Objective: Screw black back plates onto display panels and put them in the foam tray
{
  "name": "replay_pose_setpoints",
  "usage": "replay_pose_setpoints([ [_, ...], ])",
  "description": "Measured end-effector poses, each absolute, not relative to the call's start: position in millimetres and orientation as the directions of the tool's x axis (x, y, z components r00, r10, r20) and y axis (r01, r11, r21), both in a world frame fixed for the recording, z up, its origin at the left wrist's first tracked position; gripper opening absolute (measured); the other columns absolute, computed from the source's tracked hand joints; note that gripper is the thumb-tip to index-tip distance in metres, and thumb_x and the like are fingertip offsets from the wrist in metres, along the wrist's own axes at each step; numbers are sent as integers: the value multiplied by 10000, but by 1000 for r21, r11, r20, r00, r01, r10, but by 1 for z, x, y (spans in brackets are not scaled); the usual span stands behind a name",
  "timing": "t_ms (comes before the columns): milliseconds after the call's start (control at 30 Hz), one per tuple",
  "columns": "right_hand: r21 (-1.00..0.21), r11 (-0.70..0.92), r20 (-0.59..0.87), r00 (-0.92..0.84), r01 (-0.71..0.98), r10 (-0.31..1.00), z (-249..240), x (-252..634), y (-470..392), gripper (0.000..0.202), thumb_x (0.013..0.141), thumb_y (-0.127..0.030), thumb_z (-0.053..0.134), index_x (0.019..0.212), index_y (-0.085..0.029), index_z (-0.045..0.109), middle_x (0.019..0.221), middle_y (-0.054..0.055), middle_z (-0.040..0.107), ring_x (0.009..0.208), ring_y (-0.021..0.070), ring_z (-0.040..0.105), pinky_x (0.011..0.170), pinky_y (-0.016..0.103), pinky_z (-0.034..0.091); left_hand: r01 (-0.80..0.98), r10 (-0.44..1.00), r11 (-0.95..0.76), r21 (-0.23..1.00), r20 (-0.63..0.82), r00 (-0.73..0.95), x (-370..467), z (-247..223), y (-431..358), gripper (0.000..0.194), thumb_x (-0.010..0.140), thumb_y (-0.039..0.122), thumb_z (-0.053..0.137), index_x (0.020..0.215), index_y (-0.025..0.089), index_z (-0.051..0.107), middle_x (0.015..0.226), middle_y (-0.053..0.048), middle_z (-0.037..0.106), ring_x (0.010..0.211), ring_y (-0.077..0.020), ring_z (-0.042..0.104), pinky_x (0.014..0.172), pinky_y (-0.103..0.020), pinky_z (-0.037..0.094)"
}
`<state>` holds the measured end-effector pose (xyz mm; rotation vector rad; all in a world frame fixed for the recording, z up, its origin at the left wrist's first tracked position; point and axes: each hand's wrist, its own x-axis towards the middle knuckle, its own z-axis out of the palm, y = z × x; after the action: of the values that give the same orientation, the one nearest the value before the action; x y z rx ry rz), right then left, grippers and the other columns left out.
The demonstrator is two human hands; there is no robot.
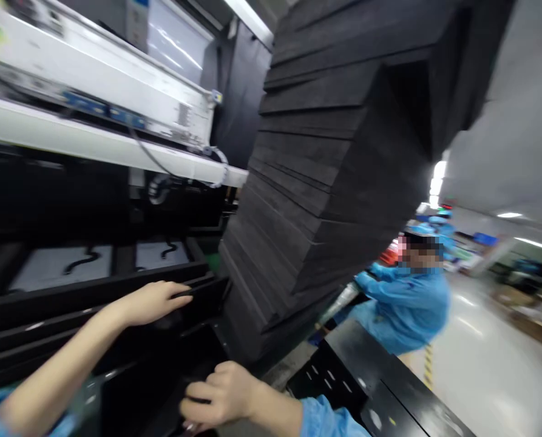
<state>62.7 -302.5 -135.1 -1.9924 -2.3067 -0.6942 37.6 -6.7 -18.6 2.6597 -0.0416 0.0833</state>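
Note:
My left hand [156,302] reaches over the black frame with its fingers stretched out and nothing seen in them. Its fingertips are near the frame's corner, beside a tall stack of black foam sheets [289,200]; whether they touch the frame I cannot tell. Lower down, my right hand [223,394] is closed, with its fingers curled over a dark open box-like space [161,382]. Something small may be between its fingertips, but blur and the hand hide it. The foam stack leans across the middle of the view.
Behind the frame, white panels with black curved strips [82,261] lie in dark compartments. A white machine beam [116,67] with cables runs above. At right, a person in blue [407,303] is by a black metal cabinet [366,358], with a grey floor [480,352] beyond.

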Motion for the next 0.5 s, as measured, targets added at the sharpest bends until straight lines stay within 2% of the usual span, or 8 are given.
replay_pose_setpoints([
  [67, 314, 54, 345, -167, 948, 924, -124, 60, -305, 284, 1142, -383, 498, 1219, -343, 769, 1149, -59, 863, 631, 79, 700, 540, 302, 395, -95, -83, -899, 427, 46, 995, 31, -1, -17, 533, 1031, 517, 432, 1317, 239, 786, 1423, -107, 752, 1333, -330, 711, 1175, -467, 527],
  [100, 312, 32, 400, -162, 949, 902, -119, 61, -304, 296, 1139, -312, 494, 1249, -316, 769, 1180, -19, 861, 666, 94, 729, 560, 306, 434, -84, -81, -904, 418, 25, 996, 30, 6, -20, 491, 1037, 479, 448, 1293, 241, 792, 1395, -98, 770, 1300, -314, 729, 1152, -437, 538],
  [200, 354, 14, 524, -211, 935, 825, -115, 70, -291, 290, 1094, -223, 529, 1239, -202, 780, 1162, 90, 857, 773, 158, 790, 641, 335, 560, 10, -4, -925, 380, -37, 999, 31, 19, -21, 409, 1045, 483, 516, 1261, 279, 798, 1298, -57, 814, 1219, -281, 761, 1084, -366, 557],
  [367, 392, 30, 608, -284, 919, 741, -101, 72, -280, 199, 1063, -173, 614, 1171, -222, 773, 925, 45, 844, 685, 153, 761, 563, 328, 538, 51, 31, -944, 325, -66, 997, 26, 24, -22, 422, 1069, 521, 513, 1254, 269, 796, 1208, -64, 830, 1155, -292, 774, 1008, -351, 567],
  [433, 329, 83, 639, -287, 941, 714, -82, 67, -289, 173, 1074, -176, 611, 1186, -207, 738, 892, 39, 828, 676, 146, 749, 567, 316, 522, 41, 23, -948, 316, -58, 998, 24, 24, -25, 423, 1073, 506, 512, 1268, 259, 794, 1194, -70, 830, 1147, -297, 775, 993, -354, 569],
  [500, 192, 141, 686, -235, 971, 688, -57, 59, -303, 140, 1093, -192, 579, 1156, -197, 705, 836, 23, 792, 644, 137, 721, 577, 303, 510, 28, 14, -949, 315, -48, 999, 25, 23, -25, 418, 1073, 487, 514, 1279, 253, 793, 1195, -72, 830, 1140, -298, 775, 986, -357, 569],
])
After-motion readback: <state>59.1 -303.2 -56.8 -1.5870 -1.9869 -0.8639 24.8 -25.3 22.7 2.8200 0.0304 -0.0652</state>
